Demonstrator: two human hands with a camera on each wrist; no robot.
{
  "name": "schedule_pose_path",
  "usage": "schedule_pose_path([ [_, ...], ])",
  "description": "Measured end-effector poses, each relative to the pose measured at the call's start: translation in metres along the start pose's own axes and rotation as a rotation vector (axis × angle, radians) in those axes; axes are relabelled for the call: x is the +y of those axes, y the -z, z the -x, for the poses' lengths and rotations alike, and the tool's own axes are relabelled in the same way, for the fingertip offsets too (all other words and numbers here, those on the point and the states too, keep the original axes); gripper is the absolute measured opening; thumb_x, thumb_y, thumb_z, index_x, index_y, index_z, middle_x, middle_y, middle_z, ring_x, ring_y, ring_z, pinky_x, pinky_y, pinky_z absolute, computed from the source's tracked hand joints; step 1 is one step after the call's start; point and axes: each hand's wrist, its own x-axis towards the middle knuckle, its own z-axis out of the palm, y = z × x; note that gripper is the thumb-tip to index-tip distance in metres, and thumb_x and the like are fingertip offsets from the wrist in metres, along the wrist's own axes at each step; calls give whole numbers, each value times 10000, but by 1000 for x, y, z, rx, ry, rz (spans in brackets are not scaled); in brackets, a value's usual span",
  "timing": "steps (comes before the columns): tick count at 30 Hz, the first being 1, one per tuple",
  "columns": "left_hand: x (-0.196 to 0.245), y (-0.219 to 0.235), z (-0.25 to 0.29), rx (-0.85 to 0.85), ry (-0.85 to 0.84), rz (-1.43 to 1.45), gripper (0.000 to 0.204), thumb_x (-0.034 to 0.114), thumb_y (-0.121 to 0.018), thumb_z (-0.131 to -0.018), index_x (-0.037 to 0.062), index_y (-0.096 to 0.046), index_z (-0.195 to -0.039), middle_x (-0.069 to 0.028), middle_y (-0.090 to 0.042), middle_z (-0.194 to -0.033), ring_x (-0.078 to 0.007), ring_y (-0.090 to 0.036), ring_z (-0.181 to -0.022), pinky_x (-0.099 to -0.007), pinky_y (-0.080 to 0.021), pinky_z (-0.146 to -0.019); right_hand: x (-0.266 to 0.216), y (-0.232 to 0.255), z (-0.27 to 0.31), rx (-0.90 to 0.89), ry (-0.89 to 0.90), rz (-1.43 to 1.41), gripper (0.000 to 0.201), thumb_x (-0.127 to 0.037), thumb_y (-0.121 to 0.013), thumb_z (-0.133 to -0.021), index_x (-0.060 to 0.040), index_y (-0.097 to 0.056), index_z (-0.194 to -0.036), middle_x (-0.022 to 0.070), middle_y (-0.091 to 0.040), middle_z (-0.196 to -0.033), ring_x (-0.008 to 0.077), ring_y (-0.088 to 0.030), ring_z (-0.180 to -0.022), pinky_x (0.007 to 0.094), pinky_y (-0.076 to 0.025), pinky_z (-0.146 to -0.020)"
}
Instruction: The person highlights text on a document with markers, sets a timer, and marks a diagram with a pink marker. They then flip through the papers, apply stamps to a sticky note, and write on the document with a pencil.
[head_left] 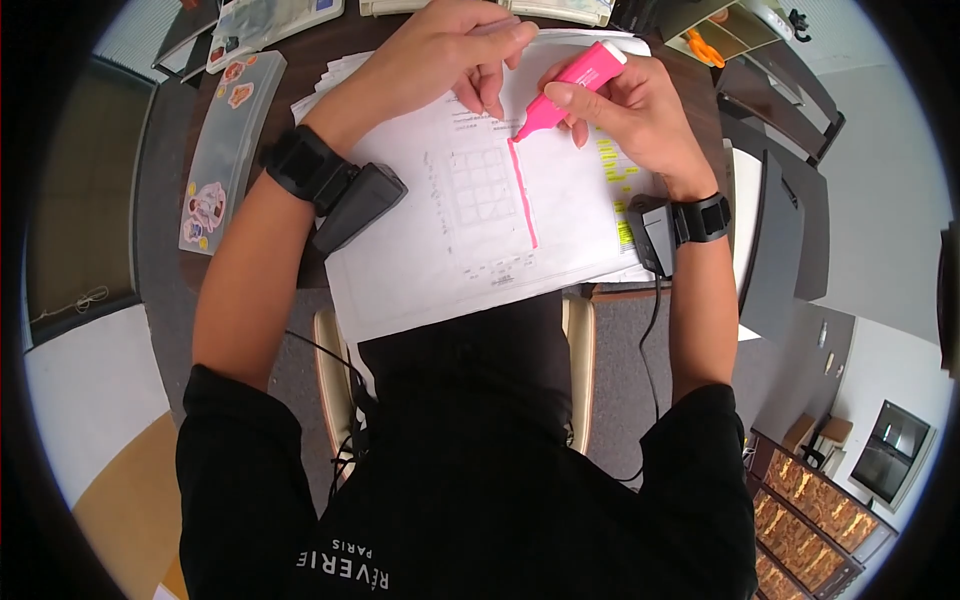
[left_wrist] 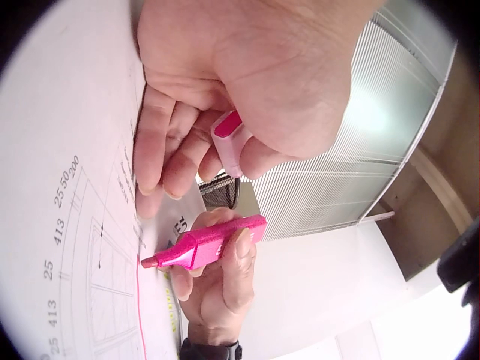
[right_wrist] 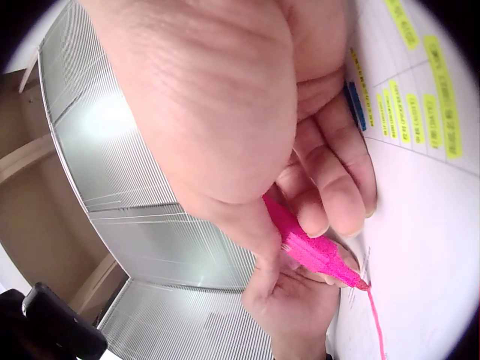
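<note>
In the head view my right hand (head_left: pixel 640 115) grips a pink highlighter (head_left: pixel 575 88) with its tip at the top of a pink line (head_left: pixel 524 195) on a printed sheet (head_left: pixel 400 270). The line runs beside a faint grid drawing (head_left: pixel 483 185). My left hand (head_left: pixel 440 60) is by the sheet's far edge, its lower fingers over the paper. In the left wrist view it pinches the highlighter's cap (left_wrist: pixel 230 144) between thumb and fingers. The right wrist view has the highlighter's tip right at the line's end.
A sheet with yellow highlighted text (head_left: pixel 618 180) lies under the right side of the printed one. A translucent case with stickers (head_left: pixel 228 150) lies to the left. Orange-handled scissors (head_left: pixel 703 48) are in an organizer at the back right. A cable (head_left: pixel 652 340) hangs from the right wrist camera.
</note>
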Motion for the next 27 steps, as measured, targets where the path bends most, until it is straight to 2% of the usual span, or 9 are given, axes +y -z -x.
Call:
schedule_pose_path([
  [10, 0, 0, -1, -10, 8, 8, 446, 449, -486, -1052, 51, -566, -869, -68, -645, -666, -150, -708, -640, -225, -515, -549, 4, 1, 0, 3, -3, -3, 183, -192, -749, -936, -12, -758, -900, 18, -658, -644, 63, -595, -564, 221, -419, -524],
  [12, 1, 1, -1, -12, 9, 2, 440, 442, -486, -1053, 53, -566, -866, -68, -645, -667, -151, -708, -640, -225, -516, -549, 4, 3, 0, -19, 2, 57, 185, -194, -749, -936, -11, -760, -914, 20, -661, -650, 67, -596, -565, 224, -426, -528],
  [18, 0, 0, -1, 0, 15, 4, 441, 452, -488, -1052, 58, -571, -871, -64, -646, -671, -146, -709, -642, -222, -517, -548, 5, 4, 0, -53, 13, -19, 189, -199, -735, -946, -12, -761, -959, 27, -663, -663, 76, -603, -584, 231, -439, -543],
  [27, -2, 1, -1, -11, 17, 5, 446, 461, -485, -1052, 57, -570, -882, -63, -645, -672, -146, -714, -648, -214, -523, -555, 5, 4, 0, -58, 7, 9, 184, -206, -720, -957, -30, -767, -982, 27, -663, -669, 80, -602, -586, 232, -439, -551],
])
